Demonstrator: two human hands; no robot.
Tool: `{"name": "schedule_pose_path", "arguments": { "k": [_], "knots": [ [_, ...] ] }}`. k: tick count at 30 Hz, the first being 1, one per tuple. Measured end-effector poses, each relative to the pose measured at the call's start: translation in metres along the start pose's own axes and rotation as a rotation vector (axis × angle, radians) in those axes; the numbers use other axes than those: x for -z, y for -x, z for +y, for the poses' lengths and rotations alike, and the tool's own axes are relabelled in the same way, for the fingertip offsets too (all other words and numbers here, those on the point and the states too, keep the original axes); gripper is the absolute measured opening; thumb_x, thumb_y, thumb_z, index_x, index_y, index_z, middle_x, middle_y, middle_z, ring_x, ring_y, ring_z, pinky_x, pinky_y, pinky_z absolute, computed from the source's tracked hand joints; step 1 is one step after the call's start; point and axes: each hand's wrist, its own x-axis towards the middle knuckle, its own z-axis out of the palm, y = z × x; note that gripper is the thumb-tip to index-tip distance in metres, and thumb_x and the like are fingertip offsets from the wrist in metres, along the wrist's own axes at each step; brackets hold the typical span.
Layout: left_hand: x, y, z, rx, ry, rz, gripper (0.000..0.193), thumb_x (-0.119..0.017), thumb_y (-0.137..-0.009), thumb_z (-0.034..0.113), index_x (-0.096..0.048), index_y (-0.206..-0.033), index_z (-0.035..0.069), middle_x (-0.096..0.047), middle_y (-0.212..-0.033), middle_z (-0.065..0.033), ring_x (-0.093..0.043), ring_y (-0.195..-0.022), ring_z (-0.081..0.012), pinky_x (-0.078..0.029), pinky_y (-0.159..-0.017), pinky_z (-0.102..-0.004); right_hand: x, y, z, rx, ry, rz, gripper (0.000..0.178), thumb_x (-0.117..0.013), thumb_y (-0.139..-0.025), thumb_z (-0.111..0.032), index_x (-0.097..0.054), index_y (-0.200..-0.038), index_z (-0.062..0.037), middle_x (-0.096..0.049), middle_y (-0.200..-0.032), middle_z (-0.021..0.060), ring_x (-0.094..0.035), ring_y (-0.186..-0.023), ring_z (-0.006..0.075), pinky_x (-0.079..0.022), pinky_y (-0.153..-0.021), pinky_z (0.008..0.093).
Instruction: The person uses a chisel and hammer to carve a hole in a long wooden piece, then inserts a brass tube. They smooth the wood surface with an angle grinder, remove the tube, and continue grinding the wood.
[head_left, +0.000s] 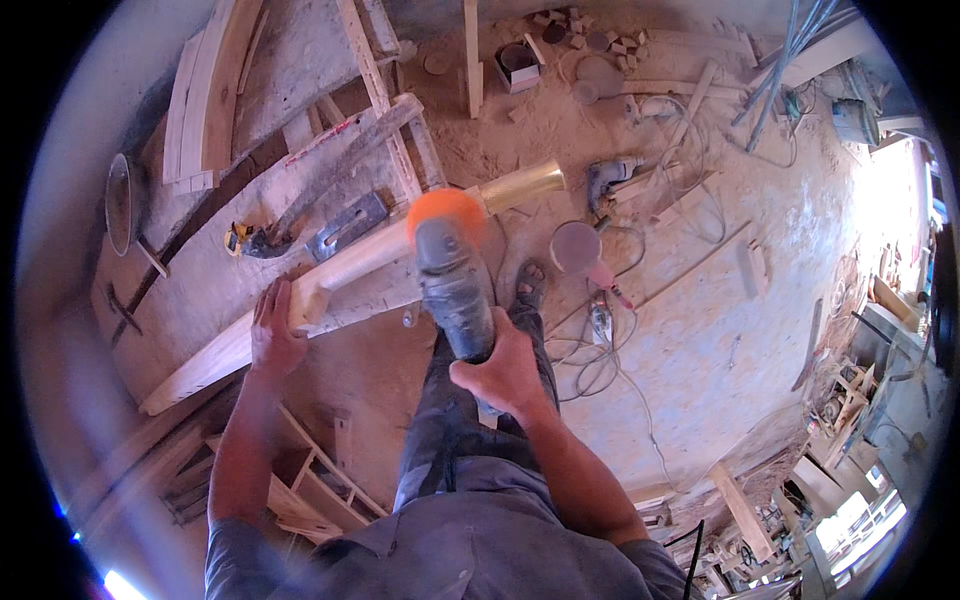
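A long pale wooden post [372, 250] lies slantwise along the workbench edge, with a shiny gold-coloured cylindrical end [525, 187] at its right. My left hand [276, 328] lies over the post near a raised square block on it, its fingers bent against the wood. In my right hand [503, 368] is a dark, dusty angle grinder [452, 290], gripped round the body. Its orange disc [446, 218] is over the post, beside the gold end. The disc hides the wood beneath it, so I cannot tell whether they touch.
On the workbench [230, 290] lie a hand plane [347, 226] and a yellow-black tape measure [238, 240]. A drill [612, 178], a round-disc sander [577, 248] and loose cables are on the floor at right. Planks [212, 110] lean at the upper left.
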Motion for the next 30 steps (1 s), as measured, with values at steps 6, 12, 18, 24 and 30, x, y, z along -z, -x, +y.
{"name": "schedule_pose_path", "arguments": {
  "k": [6,12,18,24,30],
  "knots": [
    [-0.012,0.003,0.002,-0.036,-0.026,0.077,0.075,-0.072,-0.075,0.0,-0.047,-0.147,-0.004,-0.05,-0.152,-0.0284,-0.048,-0.14,-0.0487,-0.039,-0.12,-0.0556,0.0,0.0,0.003,0.005,0.007,-0.016,0.056,-0.082,-0.068,-0.022,-0.062,-0.116,0.0005,-0.074,-0.097,0.0209,-0.075,-0.094,0.0328,-0.056,-0.087,0.0413],
    [0.001,0.003,0.012,-0.043,-0.059,-0.016,0.083,-0.069,-0.078,0.0,-0.037,-0.154,-0.006,-0.043,-0.157,-0.0312,-0.044,-0.143,-0.0501,-0.035,-0.123,-0.0556,0.009,0.005,-0.003,0.0,-0.028,0.008,0.057,-0.081,-0.07,-0.021,-0.062,-0.118,0.0016,-0.074,-0.099,0.0259,-0.074,-0.099,0.0417,-0.057,-0.087,0.0458],
    [0.001,0.001,0.012,-0.018,-0.074,-0.078,0.087,-0.068,-0.078,0.002,-0.032,-0.157,-0.006,-0.04,-0.159,-0.0311,-0.041,-0.145,-0.0503,-0.033,-0.124,-0.0556,0.0,0.002,0.007,0.032,0.041,-0.033,0.054,-0.08,-0.07,-0.021,-0.062,-0.116,0.0005,-0.072,-0.096,0.0235,-0.073,-0.094,0.0373,-0.056,-0.088,0.0436],
    [-0.008,0.008,0.007,0.0,-0.14,-0.058,0.085,-0.069,-0.078,0.0,-0.034,-0.155,-0.006,-0.042,-0.156,-0.033,-0.042,-0.145,-0.0501,-0.033,-0.124,-0.0567,0.008,0.005,0.003,0.02,-0.002,0.005,0.057,-0.079,-0.069,-0.021,-0.062,-0.119,0.0011,-0.072,-0.096,0.0206,-0.073,-0.092,0.0322,-0.055,-0.087,0.0416],
    [-0.008,0.008,0.011,0.017,-0.113,-0.077,0.087,-0.072,-0.077,0.001,-0.034,-0.155,-0.006,-0.04,-0.159,-0.031,-0.04,-0.148,-0.0488,-0.031,-0.126,-0.0551,0.002,0.007,0.005,0.002,0.08,-0.06,0.056,-0.079,-0.068,-0.02,-0.062,-0.117,0.0012,-0.072,-0.094,0.0181,-0.072,-0.09,0.03,-0.056,-0.085,0.0416]
  ]
}}
